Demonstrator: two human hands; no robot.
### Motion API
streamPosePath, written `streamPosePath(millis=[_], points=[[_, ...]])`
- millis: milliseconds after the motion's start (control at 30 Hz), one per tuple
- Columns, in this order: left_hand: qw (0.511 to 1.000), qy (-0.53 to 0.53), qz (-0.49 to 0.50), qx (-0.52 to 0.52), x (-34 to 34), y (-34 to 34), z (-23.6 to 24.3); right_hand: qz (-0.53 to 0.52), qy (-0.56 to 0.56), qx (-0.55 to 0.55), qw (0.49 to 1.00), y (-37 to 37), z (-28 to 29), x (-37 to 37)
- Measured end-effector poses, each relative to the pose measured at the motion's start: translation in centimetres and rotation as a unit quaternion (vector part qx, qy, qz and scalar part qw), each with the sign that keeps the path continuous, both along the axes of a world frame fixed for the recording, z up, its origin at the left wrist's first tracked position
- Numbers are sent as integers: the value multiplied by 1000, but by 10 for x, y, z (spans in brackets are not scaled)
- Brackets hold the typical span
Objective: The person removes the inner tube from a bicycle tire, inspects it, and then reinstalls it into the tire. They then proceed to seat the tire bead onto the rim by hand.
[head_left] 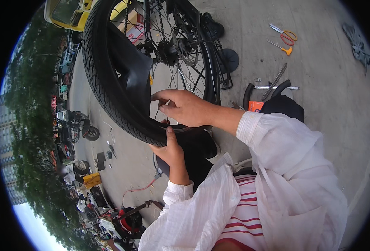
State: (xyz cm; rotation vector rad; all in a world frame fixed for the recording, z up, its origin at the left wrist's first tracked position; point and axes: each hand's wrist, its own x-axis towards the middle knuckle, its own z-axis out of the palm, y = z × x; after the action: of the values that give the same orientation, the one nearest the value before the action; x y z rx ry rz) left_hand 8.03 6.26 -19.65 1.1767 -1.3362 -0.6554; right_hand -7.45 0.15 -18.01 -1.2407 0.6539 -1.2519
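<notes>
A black bicycle tyre [105,90] on a spoked wheel [174,46] fills the upper middle. A black inner tube [130,62] bulges out of the tyre on its inner side. My left hand [170,150] grips the tyre's lower edge from below, thumb pressed on the tread. My right hand [185,106] reaches in over the rim with fingers curled, pinching at the tyre's bead or a spoke; what it holds is hidden. Both arms wear white sleeves.
On the concrete at the upper right lie orange-handled scissors [286,35], a screwdriver [282,47], metal bars [274,85] and a grey rag [358,44]. A small orange box [256,106] sits near the wheel. Parked scooters and a yellow box [92,180] stand at the left.
</notes>
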Motion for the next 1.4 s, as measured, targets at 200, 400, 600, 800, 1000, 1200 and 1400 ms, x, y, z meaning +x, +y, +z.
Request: streamPosePath(millis=[200,400,600,800,1000,1200,1400], points=[[999,-35,20,7,4,2,-5,60,-312,66,946,-35,26,-10],[999,-23,26,22,5,7,-26,64,-289,106,949,-43,41,-14],[999,3,28,43,3,16,-44,109,-369,118,915,-20,37,-3],[996,-50,48,52,-9,21,-45,103,-409,124,898,-21,34,16],[993,-83,41,70,-1,25,-59,36,-253,77,964,-11,40,10],[993,-79,38,81,-4,26,-62,64,-218,70,971,-9,33,6],[993,-65,21,92,-3,26,-63,61,-203,88,973,-8,35,2]])
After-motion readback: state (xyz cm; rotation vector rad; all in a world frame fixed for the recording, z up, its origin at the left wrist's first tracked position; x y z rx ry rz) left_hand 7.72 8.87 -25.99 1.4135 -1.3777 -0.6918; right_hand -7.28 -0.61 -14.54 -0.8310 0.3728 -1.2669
